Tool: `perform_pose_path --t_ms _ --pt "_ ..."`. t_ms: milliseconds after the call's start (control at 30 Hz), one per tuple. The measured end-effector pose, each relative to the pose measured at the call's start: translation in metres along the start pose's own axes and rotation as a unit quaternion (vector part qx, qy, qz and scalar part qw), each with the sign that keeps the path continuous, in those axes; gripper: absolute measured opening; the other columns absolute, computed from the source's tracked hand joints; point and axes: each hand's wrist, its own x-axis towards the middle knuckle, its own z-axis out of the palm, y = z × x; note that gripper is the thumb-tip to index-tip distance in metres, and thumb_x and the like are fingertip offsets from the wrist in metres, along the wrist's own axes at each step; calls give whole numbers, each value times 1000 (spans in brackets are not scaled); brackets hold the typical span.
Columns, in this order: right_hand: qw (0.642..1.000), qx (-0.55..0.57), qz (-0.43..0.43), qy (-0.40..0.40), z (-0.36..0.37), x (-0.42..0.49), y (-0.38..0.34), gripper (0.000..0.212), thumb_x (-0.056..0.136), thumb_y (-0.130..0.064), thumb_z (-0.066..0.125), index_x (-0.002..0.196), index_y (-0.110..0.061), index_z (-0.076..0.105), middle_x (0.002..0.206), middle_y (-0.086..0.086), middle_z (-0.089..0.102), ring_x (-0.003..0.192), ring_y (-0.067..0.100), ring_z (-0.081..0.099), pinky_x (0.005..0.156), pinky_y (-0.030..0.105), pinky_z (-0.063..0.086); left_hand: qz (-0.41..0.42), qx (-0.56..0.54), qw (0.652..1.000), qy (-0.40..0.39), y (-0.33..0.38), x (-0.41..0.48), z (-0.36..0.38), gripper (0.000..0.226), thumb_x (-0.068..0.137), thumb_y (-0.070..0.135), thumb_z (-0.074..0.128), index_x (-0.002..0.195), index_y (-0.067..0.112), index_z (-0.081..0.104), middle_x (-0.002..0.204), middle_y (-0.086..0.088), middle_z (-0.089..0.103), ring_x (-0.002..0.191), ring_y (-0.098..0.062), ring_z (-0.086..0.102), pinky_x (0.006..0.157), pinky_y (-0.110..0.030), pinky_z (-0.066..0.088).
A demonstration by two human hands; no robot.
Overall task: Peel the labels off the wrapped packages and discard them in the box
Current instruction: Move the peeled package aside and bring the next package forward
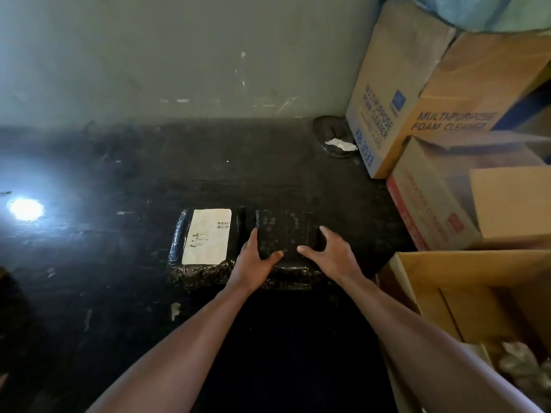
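At the far left a bright glare spot (25, 208) shines on the dark, scuffed counter (119, 174), which runs back to a pale wall. Near the middle lies a black plastic-wrapped package (179, 248) bearing a white rectangular shipping label (207, 236) with a small barcode; the label lies flat on its top face. Just to its right, side by side and seemingly touching, lies a second black plastic-wrapped package (286, 231) whose top shows no label.

The left hand (253, 257) rests on the near left part of this second package, its fingers (252, 236) stretched straight along the package's left edge and the thumb spread out across the top; the hand is spread, gripping nothing. The right hand (331, 253) is over the package's near right part, fingers (323, 234) curled loosely and spread apart, thumb pointing left toward the other thumb. Whether its fingertips press the wrap or hang just above it cannot be told.

Further right, at the far edge of the counter, a dark round dish (331, 132) holds a crumpled white scrap (340, 144). Right of that stand stacked tan cardboard cartons (384, 93) printed "Multipurpose Foam Cleaner". At the near right sits an open brown cardboard box (465, 263), with pale crumpled pieces (518, 362) lying inside it.
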Motion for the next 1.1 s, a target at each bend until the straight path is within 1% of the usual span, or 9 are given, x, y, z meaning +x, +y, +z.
perform_pose_path --t_ms 67,300,367,467,533,700,833,1000,1100 --pt "1000 1 -4 -19 6 4 4 103 77 -64 72 157 -18 26 157 5 37 144 22 35 113 34 31 0 -3 1000 4 -5 5 1 88 84 45 73 154 31 22 144 8 45 128 -13 49 94 -24 38" --pt "997 62 10 -34 12 18 10 117 67 -64 80 158 -20 22 160 3 34 145 19 33 113 31 29 -17 -30 999 16 -14 16 7 91 85 36 75 156 30 19 147 4 46 129 -12 49 94 -21 36" --pt "997 73 7 -33 12 17 10 115 67 -61 82 157 -19 25 158 2 38 144 18 36 110 26 30 -24 -39 999 13 -17 17 8 93 85 36 75 156 30 17 149 5 45 131 -12 48 97 -22 37" --pt "996 84 -5 -28 10 15 10 104 71 -51 85 154 -17 34 151 0 48 138 15 43 98 16 29 -32 -60 998 13 -22 18 10 93 84 34 76 156 33 17 147 6 47 130 -11 48 104 -29 40" --pt "996 83 -6 -25 9 13 8 100 71 -49 85 152 -17 37 148 0 51 135 14 46 96 15 28 -38 -75 996 13 -23 19 11 93 83 32 77 155 34 19 146 7 49 130 -10 49 108 -35 41" --pt "998 66 6 -19 10 4 3 113 66 -58 84 156 -16 29 155 2 43 142 17 39 110 25 30 -36 -76 996 19 -19 16 9 90 82 28 79 154 34 25 138 9 55 122 -11 55 106 -39 44" --pt "999 45 13 -22 5 -11 1 119 64 -65 81 157 -18 25 157 4 40 143 20 38 114 34 32 -17 -72 997 8 -21 1 6 89 79 35 80 151 36 28 136 9 58 121 -10 56 105 -42 46" --pt "999 42 -5 -3 8 -45 4 118 64 -66 80 157 -17 25 154 4 45 140 18 42 113 32 34 13 -65 998 -12 -26 -24 -2 87 72 44 79 146 41 34 120 15 67 110 -4 63 101 -39 49" --pt "999 44 -13 1 12 -67 8 116 67 -64 80 157 -16 24 154 4 44 141 18 42 113 31 33 20 -65 997 -21 -35 -46 -5 87 72 44 79 147 40 33 120 15 66 111 -3 62 102 -39 48"
